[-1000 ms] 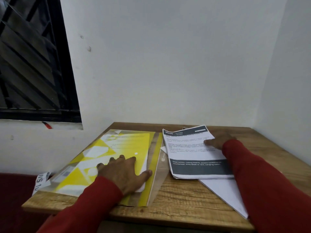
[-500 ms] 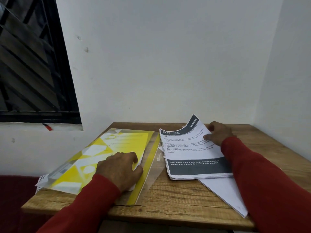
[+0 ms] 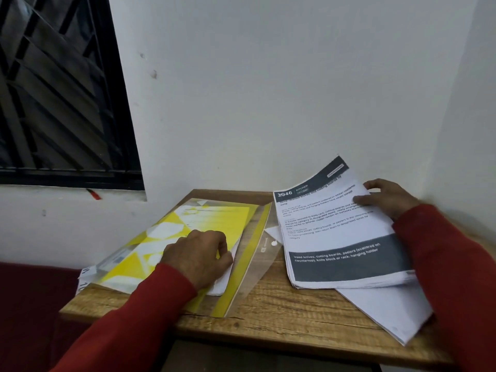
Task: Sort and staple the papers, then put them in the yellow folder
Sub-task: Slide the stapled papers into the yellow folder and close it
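Lifting the far edge of a stack of printed papers (image 3: 338, 237) off a small wooden table (image 3: 281, 320), the right hand (image 3: 386, 200) pinches it, thumb on top and fingers behind. The left hand (image 3: 198, 253), fingers curled, appears to grip the edge of white sheets tucked into the yellow folder (image 3: 188, 237), which lies flat at the table's left, just beside the stack. Filing seems the step in hand; next the stack likely needs carrying over and sliding into the folder's open side.
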A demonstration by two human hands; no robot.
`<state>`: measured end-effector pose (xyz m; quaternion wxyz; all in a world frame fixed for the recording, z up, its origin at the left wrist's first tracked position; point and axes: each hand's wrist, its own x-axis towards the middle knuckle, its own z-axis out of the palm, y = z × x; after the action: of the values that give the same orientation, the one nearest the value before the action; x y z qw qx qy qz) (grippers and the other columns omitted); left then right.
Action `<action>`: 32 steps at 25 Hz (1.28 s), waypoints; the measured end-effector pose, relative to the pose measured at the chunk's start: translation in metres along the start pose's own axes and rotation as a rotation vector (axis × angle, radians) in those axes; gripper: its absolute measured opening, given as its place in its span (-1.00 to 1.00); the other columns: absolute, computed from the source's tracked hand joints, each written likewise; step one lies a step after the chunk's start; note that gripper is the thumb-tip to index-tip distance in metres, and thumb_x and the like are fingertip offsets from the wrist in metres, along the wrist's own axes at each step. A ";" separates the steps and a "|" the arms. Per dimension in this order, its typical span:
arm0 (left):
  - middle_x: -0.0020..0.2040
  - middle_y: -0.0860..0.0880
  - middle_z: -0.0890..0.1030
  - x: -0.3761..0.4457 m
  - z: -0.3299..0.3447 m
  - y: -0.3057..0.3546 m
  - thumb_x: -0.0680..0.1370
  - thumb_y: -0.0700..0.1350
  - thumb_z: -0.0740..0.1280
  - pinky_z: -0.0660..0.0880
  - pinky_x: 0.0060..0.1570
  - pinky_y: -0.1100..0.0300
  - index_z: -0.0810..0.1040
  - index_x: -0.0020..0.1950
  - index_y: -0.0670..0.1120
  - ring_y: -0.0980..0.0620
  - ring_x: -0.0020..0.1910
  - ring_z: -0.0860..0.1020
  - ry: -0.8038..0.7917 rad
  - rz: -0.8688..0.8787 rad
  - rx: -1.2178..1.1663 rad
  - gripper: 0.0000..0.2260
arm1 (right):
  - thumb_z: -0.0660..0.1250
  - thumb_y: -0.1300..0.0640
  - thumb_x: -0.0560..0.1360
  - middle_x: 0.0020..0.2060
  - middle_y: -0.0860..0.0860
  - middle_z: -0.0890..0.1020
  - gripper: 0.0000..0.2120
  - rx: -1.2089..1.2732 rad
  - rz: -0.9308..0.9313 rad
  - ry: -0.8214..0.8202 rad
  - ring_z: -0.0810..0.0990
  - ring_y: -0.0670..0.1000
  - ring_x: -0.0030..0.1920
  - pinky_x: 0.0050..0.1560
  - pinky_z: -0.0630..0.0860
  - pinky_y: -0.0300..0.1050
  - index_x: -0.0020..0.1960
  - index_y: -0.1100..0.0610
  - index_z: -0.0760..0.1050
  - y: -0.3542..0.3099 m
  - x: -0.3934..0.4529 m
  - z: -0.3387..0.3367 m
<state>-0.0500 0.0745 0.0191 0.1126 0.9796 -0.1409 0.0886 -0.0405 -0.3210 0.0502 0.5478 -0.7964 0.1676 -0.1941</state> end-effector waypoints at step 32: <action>0.31 0.07 0.50 0.005 0.006 -0.036 0.46 0.36 0.34 0.41 0.27 -0.02 0.50 0.25 0.28 -0.01 0.40 0.27 -0.135 -0.045 -0.089 -0.60 | 0.35 0.34 0.53 -0.17 0.07 0.73 -0.80 0.084 0.059 -0.462 0.71 0.02 -0.31 -0.29 0.66 -0.15 0.10 0.14 0.56 -0.006 -0.007 0.031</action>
<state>-0.0340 0.1050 0.0075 0.1481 0.9803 -0.1299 0.0132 -0.0305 -0.2905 0.0452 0.6095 -0.7910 0.0528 0.0026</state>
